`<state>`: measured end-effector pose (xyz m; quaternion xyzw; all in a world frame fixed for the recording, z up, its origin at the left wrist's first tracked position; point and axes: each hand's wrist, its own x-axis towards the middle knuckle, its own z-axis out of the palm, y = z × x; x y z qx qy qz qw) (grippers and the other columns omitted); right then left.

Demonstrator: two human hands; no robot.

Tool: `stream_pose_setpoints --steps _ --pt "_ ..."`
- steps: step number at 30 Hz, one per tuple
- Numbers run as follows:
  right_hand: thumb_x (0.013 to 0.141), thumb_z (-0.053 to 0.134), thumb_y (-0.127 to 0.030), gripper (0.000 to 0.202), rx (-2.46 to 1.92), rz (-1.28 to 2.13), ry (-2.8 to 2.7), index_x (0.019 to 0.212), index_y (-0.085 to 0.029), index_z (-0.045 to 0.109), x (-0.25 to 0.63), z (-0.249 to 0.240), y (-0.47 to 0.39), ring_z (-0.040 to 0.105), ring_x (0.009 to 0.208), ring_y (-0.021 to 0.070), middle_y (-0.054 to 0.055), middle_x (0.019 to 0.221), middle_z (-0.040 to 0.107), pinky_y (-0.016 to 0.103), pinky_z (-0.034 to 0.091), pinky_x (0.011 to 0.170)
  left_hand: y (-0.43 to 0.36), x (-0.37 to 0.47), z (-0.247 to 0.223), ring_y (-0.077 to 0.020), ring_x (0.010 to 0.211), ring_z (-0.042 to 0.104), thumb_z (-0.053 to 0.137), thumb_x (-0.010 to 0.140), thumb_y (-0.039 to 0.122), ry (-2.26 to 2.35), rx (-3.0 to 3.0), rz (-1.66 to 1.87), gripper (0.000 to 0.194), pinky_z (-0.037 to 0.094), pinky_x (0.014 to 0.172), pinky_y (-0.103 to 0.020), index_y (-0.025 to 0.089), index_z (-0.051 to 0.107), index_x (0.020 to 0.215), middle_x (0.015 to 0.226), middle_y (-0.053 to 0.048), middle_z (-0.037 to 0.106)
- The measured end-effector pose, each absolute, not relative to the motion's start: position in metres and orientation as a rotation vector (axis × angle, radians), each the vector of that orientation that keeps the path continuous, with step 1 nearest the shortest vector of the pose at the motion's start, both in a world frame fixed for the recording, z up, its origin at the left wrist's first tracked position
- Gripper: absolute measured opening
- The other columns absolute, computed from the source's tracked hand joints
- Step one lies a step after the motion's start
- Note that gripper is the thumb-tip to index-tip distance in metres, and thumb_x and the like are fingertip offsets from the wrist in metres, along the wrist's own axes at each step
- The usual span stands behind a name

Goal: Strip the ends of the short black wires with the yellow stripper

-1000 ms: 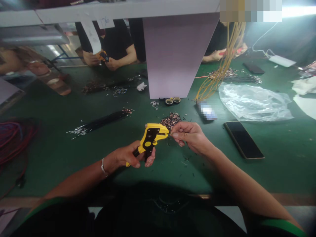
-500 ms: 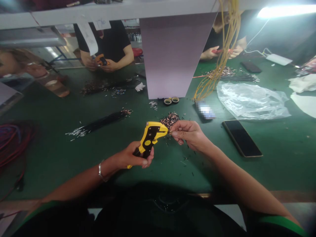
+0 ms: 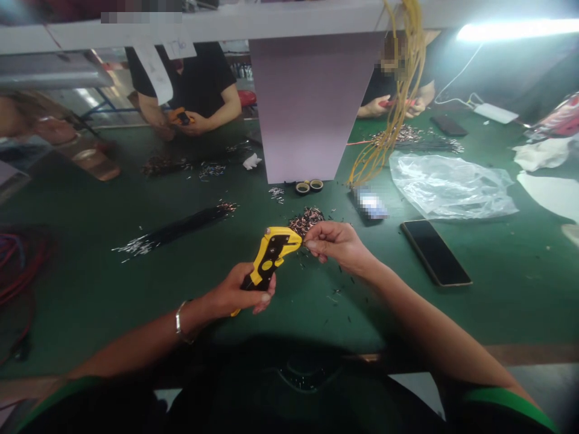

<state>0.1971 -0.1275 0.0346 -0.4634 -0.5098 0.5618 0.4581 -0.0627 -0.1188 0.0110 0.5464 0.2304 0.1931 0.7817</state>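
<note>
My left hand (image 3: 248,286) is wrapped round the handles of a yellow and black wire stripper (image 3: 271,256), its jaws pointing right. At the jaw tip, my right hand (image 3: 337,244) pinches thumb and forefinger on what looks like a thin dark wire, mostly hidden by the fingers. Just behind the jaws lies a heap of short black wire pieces with copper ends (image 3: 307,220). Left of the tool, a bundle of longer black wires (image 3: 181,229) rests on the green table, silvery at one end and coppery at the other.
A phone (image 3: 436,253) lies to the right, with a clear plastic bag (image 3: 452,187) behind it. Two tape rolls (image 3: 309,187) sit before an upright panel (image 3: 312,108). Yellow wires (image 3: 404,90) hang from the shelf. Red cable (image 3: 22,265) is coiled at left. Co-workers sit opposite.
The whole view has shifted slightly, so most things appear a little further left. Both hands keep their grips, with the stripper's jaws still at the right fingertips.
</note>
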Motion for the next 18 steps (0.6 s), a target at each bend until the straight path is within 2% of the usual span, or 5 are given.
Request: stream_pose_setpoints --steps 4,6,11,18 --pt "0.067 0.075 -0.031 0.016 -1.145 1.38 -1.239 0.072 -0.018 0.066 0.196 0.033 -0.126 0.049 0.047 0.0071 -0.005 0.052 0.057 0.022 0.041 0.043 -0.115 -0.06 0.013 -0.0048 0.036 0.04 0.074 0.078 0.02 0.525 1.101 0.45 0.016 0.037 0.04 -0.018 0.015 0.059 0.083 0.046 0.008 0.05" --pt "0.067 0.075 -0.03 0.015 -1.161 1.366 -1.229 0.073 -0.018 0.067 0.196 0.032 -0.126 0.049 0.046 0.0072 -0.005 0.052 0.057 0.022 0.041 0.043 -0.113 -0.059 0.015 -0.0064 0.039 0.044 0.074 0.075 0.019 0.5 1.096 0.411 0.017 0.04 0.043 -0.02 0.014 0.06 0.083 0.049 0.006 0.053" --pt "0.067 0.074 -0.028 0.014 -1.167 1.358 -1.232 0.073 -0.018 0.066 0.198 0.032 -0.126 0.048 0.045 0.0073 -0.005 0.052 0.057 0.023 0.04 0.043 -0.112 -0.062 0.018 -0.0115 0.059 0.055 0.078 0.068 0.017 0.449 1.106 0.304 0.027 0.045 0.053 -0.025 0.013 0.065 0.091 0.073 -0.003 0.062" --pt "0.067 0.075 -0.029 0.016 -1.15 1.348 -1.229 0.072 -0.018 0.065 0.2 0.034 -0.128 0.05 0.046 0.0083 -0.003 0.053 0.059 0.024 0.041 0.043 -0.107 -0.063 0.018 -0.0159 0.063 0.06 0.077 0.063 0.019 0.338 0.997 0.319 0.038 0.048 0.059 -0.03 0.012 0.067 0.098 0.077 -0.005 0.064"
